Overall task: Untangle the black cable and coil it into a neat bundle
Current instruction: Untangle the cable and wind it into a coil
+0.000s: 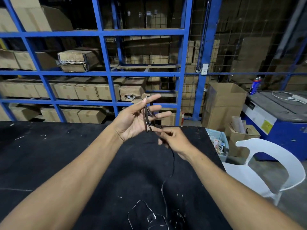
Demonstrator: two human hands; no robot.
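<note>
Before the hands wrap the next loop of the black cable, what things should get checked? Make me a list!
1. Left hand holds the loops already made: ok, a few strands hang across the open palm, pinched at the thumb.
2. Right hand grips the black cable: ok, fingers closed on it just below the left hand.
3. Cable from the right hand down to the black table runs free: ok, one loose strand, no knot visible.
4. Rest of the cable on the table is untangled: not ok, loose loops overlap at the near edge.
5. Cable end or plug found: cannot tell.
</note>
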